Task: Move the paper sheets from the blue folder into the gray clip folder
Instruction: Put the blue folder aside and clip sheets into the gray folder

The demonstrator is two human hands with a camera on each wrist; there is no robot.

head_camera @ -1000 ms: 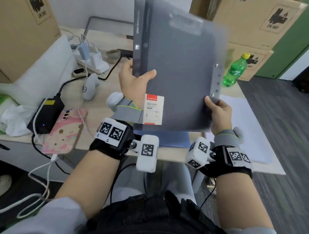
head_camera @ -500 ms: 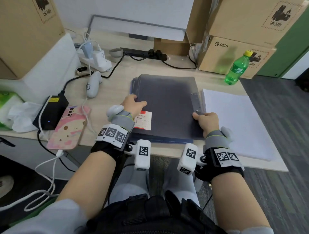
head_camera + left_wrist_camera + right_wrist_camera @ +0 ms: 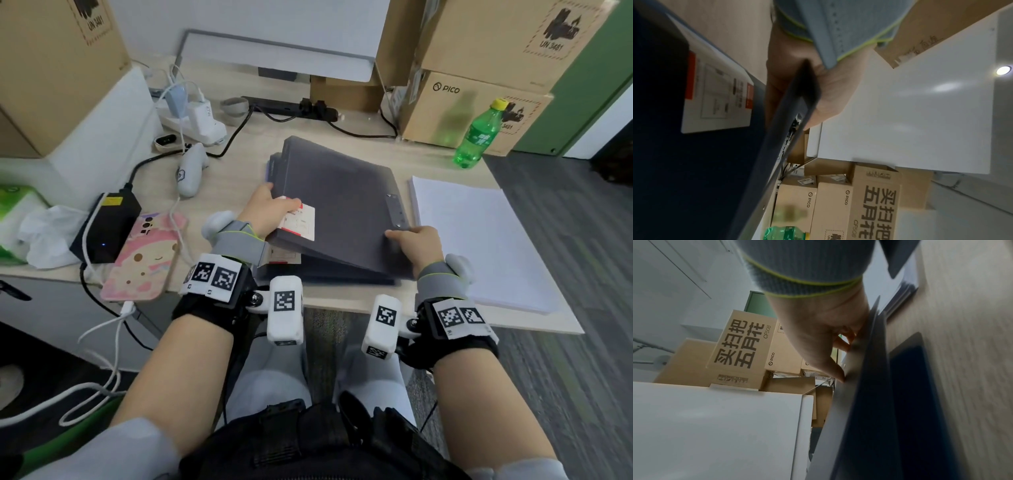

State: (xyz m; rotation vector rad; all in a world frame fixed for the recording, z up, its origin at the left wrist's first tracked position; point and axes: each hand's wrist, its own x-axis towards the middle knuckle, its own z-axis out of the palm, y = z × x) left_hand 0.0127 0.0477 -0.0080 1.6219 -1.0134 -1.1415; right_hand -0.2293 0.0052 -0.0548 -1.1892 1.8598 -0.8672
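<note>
Gray clip folder (image 3: 342, 202): seen at the desk's centre, its near edge raised off the folder beneath, its far edge down at 12 o'clock.
Left hand (image 3: 270, 214): the gray cover's left edge, at 9 o'clock, is gripped, thumb on top by the white and red label (image 3: 301, 222); in the left wrist view the edge is seen pinched between thumb and fingers.
Right hand (image 3: 416, 245): the cover's near right corner, at 4 o'clock, is held, thumb laid on top just below the metal clip strip (image 3: 397, 212); the fingers beneath are hidden.
Blue folder (image 3: 329, 275): only a blue sliver is shown under the gray one, at its 6 o'clock edge and again at 10 o'clock; it lies flat on the desk (image 3: 239, 164).
Paper sheets (image 3: 479, 240): a white stack is seen lying loose at 3 o'clock of the folders, just beside them, touched by neither hand.
Progress: the sheets are judged already out of the blue folder; nothing is yet seen clipped in the gray one.
Left to do: the gray folder is to be opened, the stack carried in and the clip closed over it.
</note>
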